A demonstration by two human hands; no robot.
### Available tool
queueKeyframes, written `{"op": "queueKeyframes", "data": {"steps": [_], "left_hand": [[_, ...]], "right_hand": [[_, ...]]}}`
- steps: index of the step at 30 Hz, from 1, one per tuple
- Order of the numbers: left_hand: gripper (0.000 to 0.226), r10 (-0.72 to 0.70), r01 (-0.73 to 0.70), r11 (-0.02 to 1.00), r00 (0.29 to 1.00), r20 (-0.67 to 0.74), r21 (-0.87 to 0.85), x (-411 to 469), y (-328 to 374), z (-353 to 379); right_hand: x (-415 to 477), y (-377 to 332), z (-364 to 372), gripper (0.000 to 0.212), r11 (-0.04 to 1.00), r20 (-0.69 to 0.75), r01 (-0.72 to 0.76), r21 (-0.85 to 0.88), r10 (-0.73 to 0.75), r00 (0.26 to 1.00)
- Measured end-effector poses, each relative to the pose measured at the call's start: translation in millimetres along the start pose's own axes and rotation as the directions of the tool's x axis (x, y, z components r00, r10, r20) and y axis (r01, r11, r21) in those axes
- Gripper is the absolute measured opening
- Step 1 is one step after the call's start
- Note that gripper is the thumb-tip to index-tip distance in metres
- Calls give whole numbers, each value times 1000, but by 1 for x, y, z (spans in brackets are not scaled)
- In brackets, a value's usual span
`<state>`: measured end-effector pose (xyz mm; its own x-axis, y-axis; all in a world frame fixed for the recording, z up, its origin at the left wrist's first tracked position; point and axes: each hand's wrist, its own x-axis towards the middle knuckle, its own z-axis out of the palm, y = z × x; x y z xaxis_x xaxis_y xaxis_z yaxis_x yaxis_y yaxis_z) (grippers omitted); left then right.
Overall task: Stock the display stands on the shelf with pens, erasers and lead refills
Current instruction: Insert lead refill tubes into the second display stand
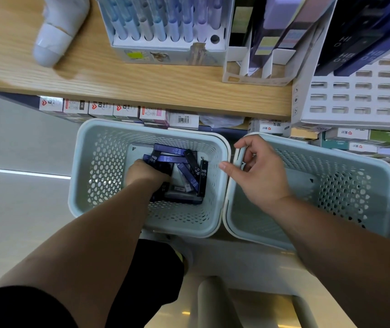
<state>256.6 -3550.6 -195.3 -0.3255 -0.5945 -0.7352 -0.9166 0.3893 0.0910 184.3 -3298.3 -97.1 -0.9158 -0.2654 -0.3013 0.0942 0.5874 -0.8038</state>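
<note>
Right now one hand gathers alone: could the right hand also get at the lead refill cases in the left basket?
Probably yes: the right hand, on the right basket's rim, is beside the open-topped left basket, whose nearer lead refill cases lie clear of the left hand.

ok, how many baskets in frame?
2. The left basket holds lead refill cases, and the left hand reaches in among them. The right basket sits beside it, with the right hand curling its fingers over the rim. None looks hidden.

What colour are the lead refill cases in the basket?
The cases are navy and black with white lettering; head view.
</note>
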Motion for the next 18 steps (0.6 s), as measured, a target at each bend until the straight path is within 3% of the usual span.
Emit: {"op": "queueKeyframes", "data": {"steps": [7, 18], "left_hand": [[76, 25, -23, 997, 999, -25, 71, -6, 2, 2], [56, 59, -61, 992, 998, -23, -112, -10, 2, -1]], "right_hand": [[0, 2, 1, 38, 999, 11, -28, 42, 27, 1000], [-1, 3, 2, 37, 998, 16, -47, 45, 46, 999]]}}
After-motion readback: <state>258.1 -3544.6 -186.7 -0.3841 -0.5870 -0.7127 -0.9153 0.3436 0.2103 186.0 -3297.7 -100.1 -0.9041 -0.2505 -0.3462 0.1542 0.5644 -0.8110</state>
